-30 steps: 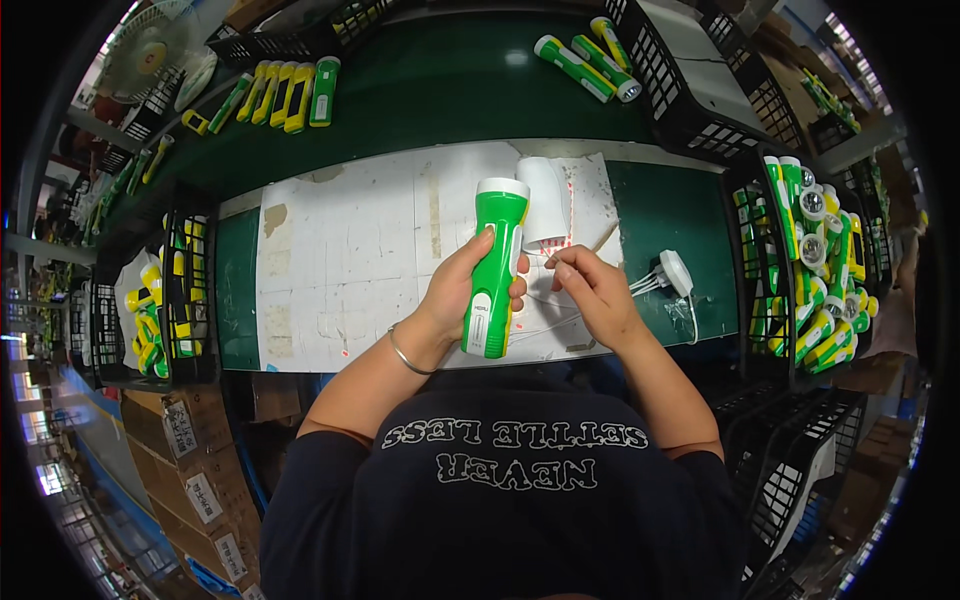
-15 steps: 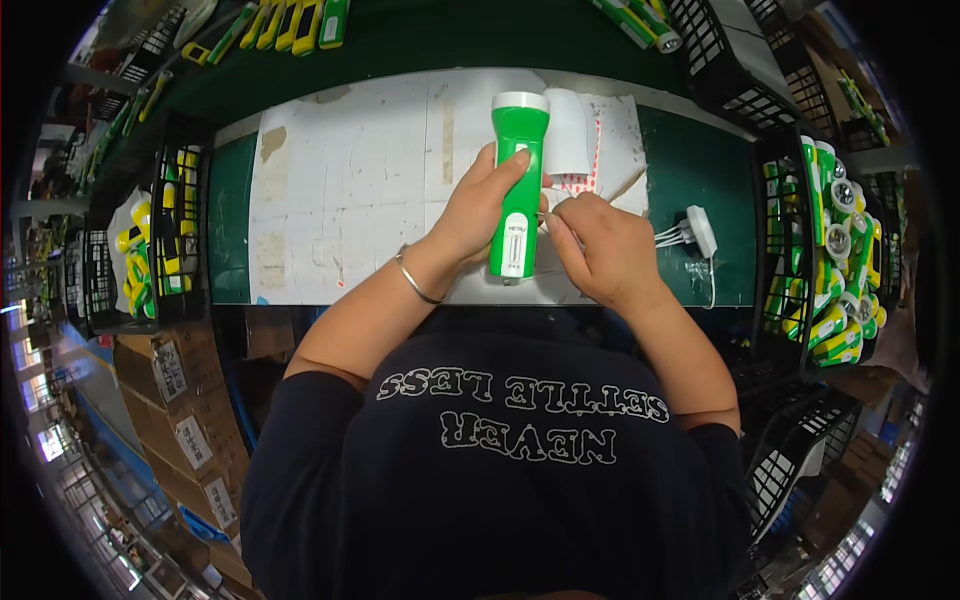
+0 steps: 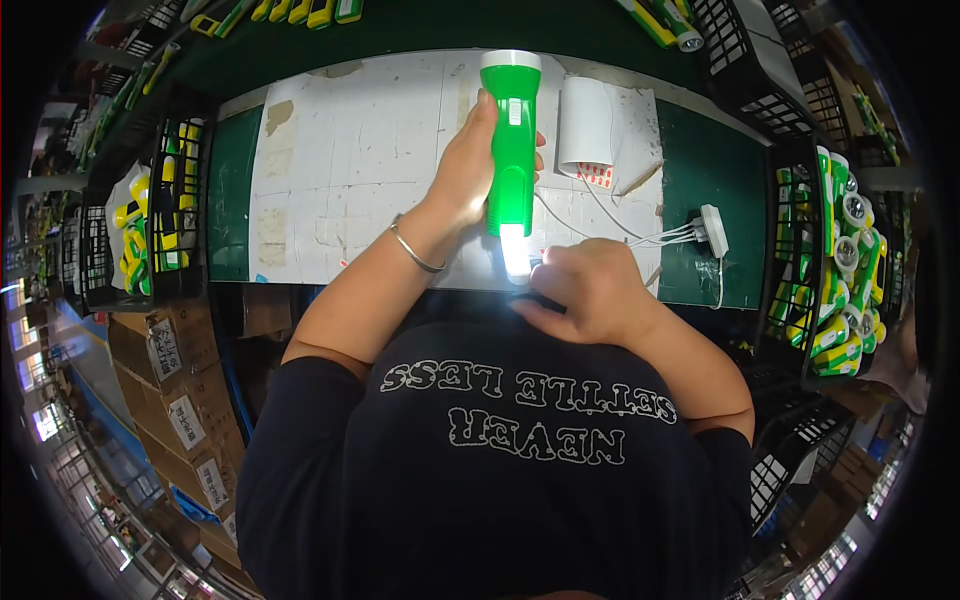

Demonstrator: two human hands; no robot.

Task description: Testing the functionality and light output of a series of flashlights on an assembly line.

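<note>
Between the two hands, a green flashlight [image 3: 515, 150] is pointing its white head away, the left hand [image 3: 466, 165] gripping its body. Its lower strip [image 3: 516, 255] is already glowing, though the flashlight is not yet lying down. The right hand [image 3: 595, 285] is curling beside that strip, perhaps pinching something; I cannot tell. Beyond both hands, white paper [image 3: 360, 200] is covering a green table [image 3: 233, 200]; left of them, cardboard boxes [image 3: 200, 350] are standing.

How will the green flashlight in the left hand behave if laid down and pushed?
The green flashlight is probably stiff: its shell looks like plastic. Its glossy surface may slip, and its flared round head could make it roll.
</note>
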